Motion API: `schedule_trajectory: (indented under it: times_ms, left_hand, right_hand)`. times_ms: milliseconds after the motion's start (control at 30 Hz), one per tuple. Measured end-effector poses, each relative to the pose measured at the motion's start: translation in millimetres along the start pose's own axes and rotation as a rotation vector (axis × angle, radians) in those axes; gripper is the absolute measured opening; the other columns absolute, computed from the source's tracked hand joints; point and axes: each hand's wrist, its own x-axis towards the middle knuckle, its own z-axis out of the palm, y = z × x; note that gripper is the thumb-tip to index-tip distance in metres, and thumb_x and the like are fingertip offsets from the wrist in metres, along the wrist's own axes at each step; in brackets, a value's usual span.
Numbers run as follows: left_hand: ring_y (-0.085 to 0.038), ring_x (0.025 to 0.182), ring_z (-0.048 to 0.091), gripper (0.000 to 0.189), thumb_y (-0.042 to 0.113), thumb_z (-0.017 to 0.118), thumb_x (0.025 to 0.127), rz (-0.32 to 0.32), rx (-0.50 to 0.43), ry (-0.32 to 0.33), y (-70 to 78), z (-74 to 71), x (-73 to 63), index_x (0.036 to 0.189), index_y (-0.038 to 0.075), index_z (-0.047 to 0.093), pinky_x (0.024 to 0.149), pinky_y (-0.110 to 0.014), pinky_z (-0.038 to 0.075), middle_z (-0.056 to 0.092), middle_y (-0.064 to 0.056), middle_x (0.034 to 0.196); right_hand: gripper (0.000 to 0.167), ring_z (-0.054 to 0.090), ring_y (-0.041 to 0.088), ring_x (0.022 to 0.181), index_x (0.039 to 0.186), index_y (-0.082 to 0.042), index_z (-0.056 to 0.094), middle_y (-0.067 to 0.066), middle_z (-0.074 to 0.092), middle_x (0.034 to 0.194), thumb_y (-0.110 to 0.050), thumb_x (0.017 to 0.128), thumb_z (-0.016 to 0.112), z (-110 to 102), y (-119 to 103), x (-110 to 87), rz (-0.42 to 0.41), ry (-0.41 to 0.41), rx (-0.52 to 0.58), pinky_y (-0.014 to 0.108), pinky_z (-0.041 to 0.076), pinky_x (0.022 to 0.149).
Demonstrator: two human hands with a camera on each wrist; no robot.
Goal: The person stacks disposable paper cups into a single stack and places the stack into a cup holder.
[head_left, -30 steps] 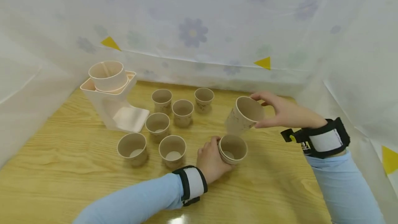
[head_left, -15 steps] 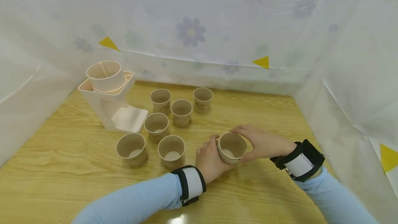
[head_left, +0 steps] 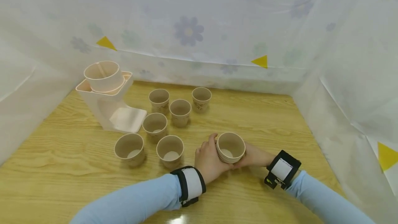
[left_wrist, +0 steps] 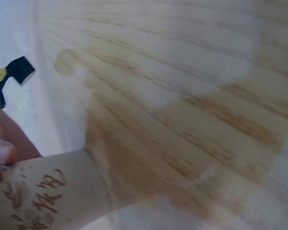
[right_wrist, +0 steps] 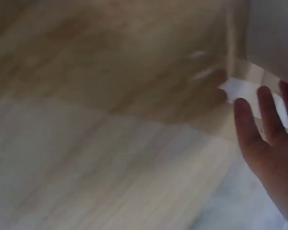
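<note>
Several nested cups (head_left: pixel 231 147) stand upright, the left fingers (head_left: pixel 212 140) curled round them.

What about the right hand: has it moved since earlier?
Yes: the right hand is lower and farther left, against the back wall's right yellow triangle.

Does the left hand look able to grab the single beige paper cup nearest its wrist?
Probably not yet: the left hand holds the beige paper-cup stack, though nothing visible blocks the single cup.
</note>
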Motion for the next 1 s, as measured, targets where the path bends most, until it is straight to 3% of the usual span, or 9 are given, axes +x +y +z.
schedule_trajectory:
  times_ms: [133,200,333,400,467,633,767,867,1000]
  left_hand:
    - [-0.034,0.125,0.042,0.109,0.026,0.086,0.061,0.026,0.053,-0.09,5.6,-22.7,-8.6,0.145,0.001,0.022,0.102,-0.051,0.034,0.046,-0.018,0.134]
    - [-0.035,0.13,0.036,0.107,0.024,0.085,0.062,0.07,0.177,-0.164,8.9,-46.9,-10.3,0.147,0.004,0.022,0.106,-0.053,0.031,0.039,-0.018,0.141]
    - [-0.035,0.13,0.036,0.09,0.031,0.083,0.063,0.179,0.483,-0.27,4.1,-101.8,-2.2,0.139,0.008,0.041,0.107,-0.053,0.029,0.039,-0.015,0.142]
    - [-0.038,0.125,0.039,0.08,0.031,0.081,0.063,0.191,0.585,-0.318,-2.7,-121.5,2.4,0.132,0.008,0.049,0.104,-0.055,0.032,0.043,-0.017,0.137]
    - [-0.04,0.12,0.043,0.075,0.03,0.08,0.062,0.176,0.63,-0.366,-9.5,-132.2,5.5,0.127,0.006,0.052,0.099,-0.055,0.036,0.047,-0.018,0.131]
    - [-0.039,0.107,0.051,0.069,0.022,0.077,0.065,0.108,0.625,-0.459,-17.1,-136.1,9.3,0.125,0.002,0.051,0.084,-0.051,0.046,0.055,-0.018,0.116]
    - [-0.035,0.1,0.055,0.066,0.02,0.076,0.068,0.1,0.571,-0.458,-13.2,-140.8,16.5,0.123,-0.002,0.048,0.077,-0.045,0.049,0.058,-0.017,0.11]
    - [-0.029,0.092,0.056,0.061,0.022,0.076,0.07,0.167,0.486,-0.383,4.3,-152.5,23.7,0.118,-0.001,0.046,0.075,-0.039,0.049,0.059,-0.014,0.102]
    - [-0.023,0.089,0.056,0.059,0.023,0.075,0.073,0.271,0.298,-0.304,43.6,-171.8,30.5,0.119,0.002,0.046,0.076,-0.033,0.048,0.059,-0.01,0.1]
  right_hand:
    - [0.081,0.048,0.006,0.116,0.138,0.0,0.035,0.021,0.048,0.132,-0.013,0.072,0.08,5,1,-0.5,-0.002,0.041,0.019,0.021,0.037,0.098]
    - [0.081,0.048,0.005,0.116,0.138,-0.001,0.035,0.02,0.049,0.132,-0.014,0.072,0.08,6,0,-0.9,0.0,0.051,0.007,0.021,0.037,0.099]
    - [0.082,0.048,0.004,0.116,0.138,-0.001,0.035,0.019,0.049,0.132,-0.016,0.072,0.08,4,0,-3.8,0.01,0.059,-0.011,0.021,0.037,0.099]
    - [0.082,0.048,0.003,0.116,0.139,-0.001,0.035,0.02,0.049,0.132,-0.017,0.072,0.08,2,0,-5.5,0.016,0.058,-0.019,0.021,0.038,0.099]
    - [0.082,0.048,0.005,0.117,0.139,-0.001,0.035,0.02,0.049,0.132,-0.017,0.073,0.08,1,0,-6.4,0.018,0.049,-0.021,0.021,0.038,0.098]
    - [0.081,0.049,0.016,0.119,0.138,-0.001,0.036,0.019,0.049,0.132,-0.019,0.073,0.08,0,0,-4.1,0.005,0.039,-0.035,0.023,0.037,0.1]
    - [0.081,0.049,0.023,0.119,0.138,-0.001,0.037,0.018,0.051,0.132,-0.02,0.072,0.08,2,1,-1.5,0.004,0.041,-0.051,0.024,0.037,0.1]
    - [0.081,0.049,0.026,0.12,0.138,-0.002,0.037,0.017,0.051,0.132,-0.021,0.072,0.081,3,2,0.7,0.015,0.04,-0.054,0.026,0.037,0.101]
    - [0.081,0.049,0.026,0.12,0.137,-0.002,0.038,0.016,0.052,0.131,-0.022,0.072,0.081,4,1,4.8,0.02,0.038,-0.05,0.027,0.037,0.101]
